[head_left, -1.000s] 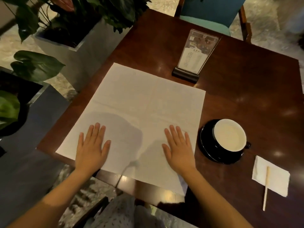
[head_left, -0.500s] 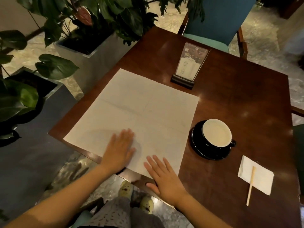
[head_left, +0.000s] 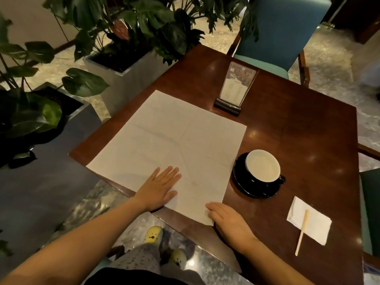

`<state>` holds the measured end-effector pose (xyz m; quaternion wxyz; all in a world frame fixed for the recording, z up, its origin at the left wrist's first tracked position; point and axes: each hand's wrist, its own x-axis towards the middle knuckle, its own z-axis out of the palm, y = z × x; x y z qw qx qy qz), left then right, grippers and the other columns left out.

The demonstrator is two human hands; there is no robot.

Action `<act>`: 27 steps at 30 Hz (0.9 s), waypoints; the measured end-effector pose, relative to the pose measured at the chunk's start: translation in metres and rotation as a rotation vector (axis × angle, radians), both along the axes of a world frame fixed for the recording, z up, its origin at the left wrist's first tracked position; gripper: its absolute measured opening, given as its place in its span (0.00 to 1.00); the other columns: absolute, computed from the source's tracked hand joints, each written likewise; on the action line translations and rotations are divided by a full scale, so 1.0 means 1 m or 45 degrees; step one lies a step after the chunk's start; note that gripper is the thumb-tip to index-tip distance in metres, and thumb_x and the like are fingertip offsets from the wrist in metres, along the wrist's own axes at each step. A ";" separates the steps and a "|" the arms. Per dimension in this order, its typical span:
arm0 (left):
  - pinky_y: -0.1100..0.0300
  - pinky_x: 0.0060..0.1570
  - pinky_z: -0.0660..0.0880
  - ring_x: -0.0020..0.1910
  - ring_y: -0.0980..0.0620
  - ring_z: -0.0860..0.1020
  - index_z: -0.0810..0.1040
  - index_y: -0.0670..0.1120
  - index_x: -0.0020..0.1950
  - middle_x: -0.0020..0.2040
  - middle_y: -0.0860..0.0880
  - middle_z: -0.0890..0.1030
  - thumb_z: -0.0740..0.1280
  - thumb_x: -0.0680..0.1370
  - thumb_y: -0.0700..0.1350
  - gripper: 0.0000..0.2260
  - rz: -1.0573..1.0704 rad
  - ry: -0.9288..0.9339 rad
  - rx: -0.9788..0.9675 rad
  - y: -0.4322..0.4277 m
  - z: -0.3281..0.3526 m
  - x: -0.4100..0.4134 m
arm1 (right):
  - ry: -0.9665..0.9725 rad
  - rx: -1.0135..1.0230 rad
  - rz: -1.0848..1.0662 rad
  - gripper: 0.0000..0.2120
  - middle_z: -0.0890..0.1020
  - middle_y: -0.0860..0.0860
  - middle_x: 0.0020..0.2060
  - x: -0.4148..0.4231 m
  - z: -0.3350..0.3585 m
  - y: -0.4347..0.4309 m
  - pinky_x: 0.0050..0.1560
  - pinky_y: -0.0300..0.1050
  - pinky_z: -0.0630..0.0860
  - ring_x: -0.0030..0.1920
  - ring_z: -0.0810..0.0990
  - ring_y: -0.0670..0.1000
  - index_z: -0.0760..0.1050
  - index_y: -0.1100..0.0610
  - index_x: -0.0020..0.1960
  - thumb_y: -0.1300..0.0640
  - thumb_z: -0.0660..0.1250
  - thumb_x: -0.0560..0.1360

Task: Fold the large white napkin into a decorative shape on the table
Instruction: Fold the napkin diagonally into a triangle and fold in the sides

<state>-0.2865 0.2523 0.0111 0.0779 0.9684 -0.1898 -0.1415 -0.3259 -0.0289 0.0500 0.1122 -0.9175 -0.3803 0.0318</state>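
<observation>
- Head view: the large white napkin (head_left: 174, 147) lies spread flat and unfolded on the near-left part of the dark wooden table (head_left: 298, 130), with 2 faint crease lines crossing at its middle; its near-right corner hangs at the table's near edge.
- Head view: the left hand (head_left: 160, 190) lies palm down, fingers straight and together, flat on the napkin's near edge; it pins the sheet and grips nothing.
- Head view: the right hand (head_left: 228, 221) rests palm down at the near-right corner, fingers extended and touching the napkin's edge; whether a fingertip has slipped under the corner I cannot tell, and no pinch shows.
- Head view: no fold is made yet, so the task looks barely begun.
- Head view: a cup (head_left: 263, 165) on a black saucer (head_left: 246, 188) sits just beside the napkin's right edge. A corner swung up and over carelessly could brush the cup and spill it.
- Head view: a menu stand (head_left: 234, 89) is near the far edge; sliding the sheet away could bump it.
- Head view: if the left hand lifts early, the thin sheet may skid and the fold come out crooked.
</observation>
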 end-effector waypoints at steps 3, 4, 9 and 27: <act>0.54 0.74 0.43 0.77 0.49 0.45 0.52 0.48 0.76 0.78 0.48 0.47 0.48 0.78 0.63 0.31 0.108 0.220 -0.225 -0.019 0.021 -0.002 | 0.205 0.056 -0.109 0.05 0.81 0.54 0.39 0.014 0.015 0.015 0.44 0.48 0.76 0.41 0.79 0.56 0.76 0.58 0.42 0.63 0.70 0.67; 0.57 0.73 0.47 0.76 0.50 0.49 0.55 0.49 0.76 0.78 0.48 0.52 0.52 0.78 0.63 0.30 0.162 0.341 -0.382 -0.027 0.030 -0.003 | 0.313 0.116 -0.182 0.01 0.79 0.54 0.39 0.021 0.019 0.020 0.42 0.49 0.74 0.41 0.77 0.55 0.74 0.58 0.43 0.61 0.66 0.72; 0.59 0.49 0.73 0.51 0.52 0.80 0.81 0.51 0.57 0.55 0.50 0.83 0.66 0.76 0.52 0.12 0.331 0.313 -0.834 -0.048 0.065 -0.009 | 0.450 0.393 -0.255 0.04 0.80 0.50 0.44 0.057 0.047 0.046 0.45 0.42 0.70 0.45 0.76 0.48 0.75 0.54 0.49 0.58 0.62 0.77; 0.71 0.34 0.66 0.36 0.53 0.73 0.81 0.40 0.42 0.38 0.46 0.80 0.70 0.74 0.42 0.06 0.849 -0.182 -1.080 0.056 0.145 0.177 | 0.230 0.686 -0.461 0.08 0.83 0.57 0.47 0.265 0.123 0.182 0.47 0.35 0.67 0.48 0.78 0.53 0.81 0.61 0.50 0.60 0.65 0.76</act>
